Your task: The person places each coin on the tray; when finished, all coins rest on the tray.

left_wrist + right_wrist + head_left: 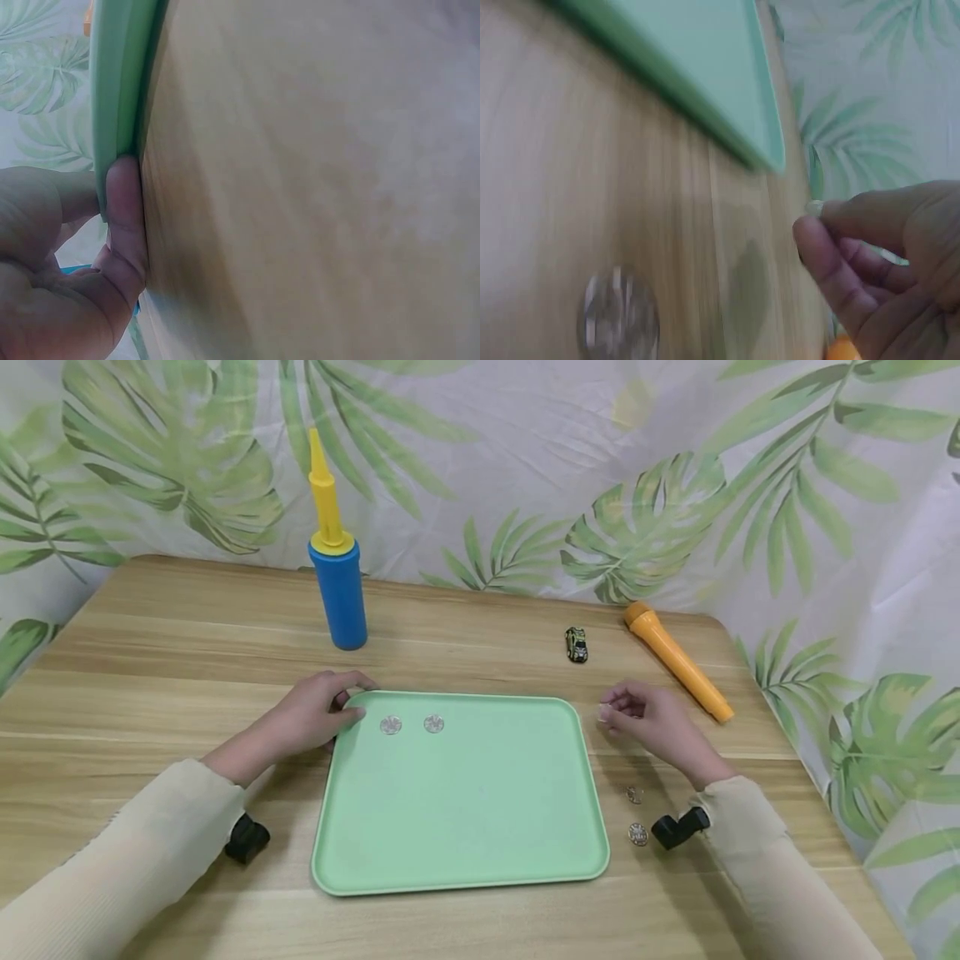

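Note:
A light green tray (472, 802) lies on the wooden table, with two clear, patterned round discs (391, 725) near its far left corner. My left hand (318, 714) holds that corner; in the left wrist view the thumb and a finger (124, 199) pinch the tray's rim (120, 90). Right of the tray, my right hand (656, 722) is raised over the table. It pinches a small clear disc (814, 208) between thumb and fingertip, mostly hidden by them. Below that hand, two more discs (637, 834) lie on the table.
A blue and yellow hand pump (345, 597) stands upright behind the tray. At the back right are a small toy car (576, 645) and an orange toy microphone (678, 662). A leaf-patterned cloth (517, 468) hangs behind the table (187, 635).

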`<state>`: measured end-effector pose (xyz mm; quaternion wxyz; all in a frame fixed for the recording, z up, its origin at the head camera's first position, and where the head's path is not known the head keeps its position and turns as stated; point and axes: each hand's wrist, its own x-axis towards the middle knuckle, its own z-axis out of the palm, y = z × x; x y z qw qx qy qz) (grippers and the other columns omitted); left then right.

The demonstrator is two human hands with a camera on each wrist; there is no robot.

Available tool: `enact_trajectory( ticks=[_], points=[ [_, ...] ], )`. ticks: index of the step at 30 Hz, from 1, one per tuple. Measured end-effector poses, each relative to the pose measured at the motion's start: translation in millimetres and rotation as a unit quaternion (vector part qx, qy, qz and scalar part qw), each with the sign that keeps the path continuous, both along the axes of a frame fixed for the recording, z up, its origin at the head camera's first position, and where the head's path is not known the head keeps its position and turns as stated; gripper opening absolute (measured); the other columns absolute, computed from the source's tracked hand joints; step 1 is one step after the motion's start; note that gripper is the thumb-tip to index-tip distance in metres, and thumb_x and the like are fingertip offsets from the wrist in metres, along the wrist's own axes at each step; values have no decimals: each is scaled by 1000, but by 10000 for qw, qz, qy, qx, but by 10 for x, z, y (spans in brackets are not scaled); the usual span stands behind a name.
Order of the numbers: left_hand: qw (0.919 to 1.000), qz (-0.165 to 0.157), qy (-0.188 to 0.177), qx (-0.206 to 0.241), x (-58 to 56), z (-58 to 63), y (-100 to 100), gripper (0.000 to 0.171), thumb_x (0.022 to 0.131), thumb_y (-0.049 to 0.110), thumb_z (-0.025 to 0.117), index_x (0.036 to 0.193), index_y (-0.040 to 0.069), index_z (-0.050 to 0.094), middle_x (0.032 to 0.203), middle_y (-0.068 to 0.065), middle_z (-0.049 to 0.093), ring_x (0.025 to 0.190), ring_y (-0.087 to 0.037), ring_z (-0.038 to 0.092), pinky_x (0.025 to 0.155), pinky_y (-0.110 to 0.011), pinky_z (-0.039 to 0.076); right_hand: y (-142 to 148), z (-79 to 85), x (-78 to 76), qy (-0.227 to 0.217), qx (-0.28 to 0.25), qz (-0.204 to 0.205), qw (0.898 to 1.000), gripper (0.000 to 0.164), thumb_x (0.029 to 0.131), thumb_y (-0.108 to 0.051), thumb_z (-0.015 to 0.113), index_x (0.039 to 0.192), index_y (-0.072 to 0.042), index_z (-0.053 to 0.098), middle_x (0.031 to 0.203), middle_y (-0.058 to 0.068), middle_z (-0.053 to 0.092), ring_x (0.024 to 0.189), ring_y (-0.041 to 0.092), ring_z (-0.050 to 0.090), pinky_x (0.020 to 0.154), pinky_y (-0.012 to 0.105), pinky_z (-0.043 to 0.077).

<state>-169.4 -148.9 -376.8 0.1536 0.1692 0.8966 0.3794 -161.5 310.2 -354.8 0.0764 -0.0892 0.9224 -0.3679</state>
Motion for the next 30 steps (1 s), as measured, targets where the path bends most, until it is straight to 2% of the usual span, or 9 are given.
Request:
enact_trajectory(
  ticks=[4, 11, 18, 24, 30],
  points=[
    [10000, 18, 2, 9, 6, 8, -4, 37, 103, 2, 61, 140, -3, 58, 85, -14, 63, 62, -15, 60, 52, -28, 57, -224, -7, -67, -321, -538, 181, 9979, 20, 99, -13, 72, 113, 1, 69, 102, 19, 72, 85, 22, 73, 77, 33, 65],
    [10000, 34, -39, 71, 3, -23, -21, 38, 103, 2, 61, 140, -3, 58, 86, -14, 61, 65, -16, 60, 52, -29, 58, -636, -79, -123, -609, -952, 666, 9914, 21, 97, -3, 71, 115, 7, 67, 102, 21, 71, 83, 18, 70, 75, 29, 65],
    [9999, 52, -97, 49, -3, -18, -3, 37, 103, 3, 60, 140, -1, 59, 86, -14, 61, 63, -16, 60, 52, -29, 57, -983, -143, -159, -620, -923, 1134, 9873, 15, 96, -1, 72, 109, 6, 68, 96, 18, 72, 78, 13, 69, 71, 24, 62],
    [10000, -11, 34, 41, -18, -16, 10, 37, 103, 3, 61, 139, -2, 59, 85, -14, 62, 62, -16, 60, 51, -28, 56, -1191, -154, -168, -670, -849, 1346, 9850, 12, 95, 0, 72, 106, 3, 68, 93, 14, 70, 78, 12, 65, 70, 22, 59],
    [10000, -73, 9, 19, -17, -15, -7, 37, 103, 3, 60, 140, -2, 58, 84, -14, 63, 60, -15, 60, 51, -28, 55, -1330, -165, -176, -430, -521, 1517, 9861, 12, 95, -3, 74, 105, 1, 70, 94, 12, 71, 82, 12, 63, 72, 20, 55]
  ],
)
